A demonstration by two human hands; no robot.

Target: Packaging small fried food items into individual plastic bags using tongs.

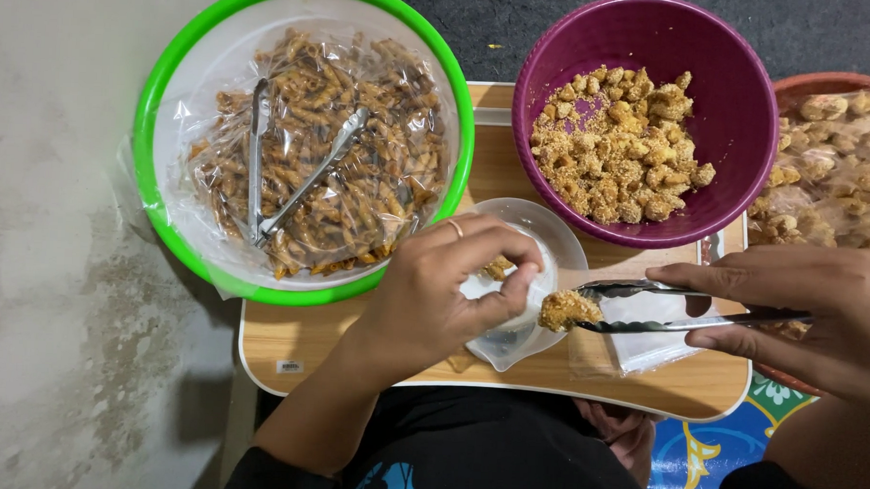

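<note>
Head view, looking down on a small wooden tray table set across the person's lap. Right hand is closed around metal tongs, whose tips pinch one crumb-coated snack piece near the table's front edge. Left hand curls its fingers over the mouth of a clear plastic pouch, holding it open just beside the piece. A green-rimmed basin of spiral snacks under plastic film, with a second pair of tongs on top, overhangs the back left corner; a purple bowl of coated pieces sits at the back right, and a brown basin stands off the right edge. Risk, as judged: the coating looks loose, so a tight pinch may crumble the piece, a slack one may drop it short of the pouch mouth, and the thin pouch may fold shut if the left fingers ease.
</note>
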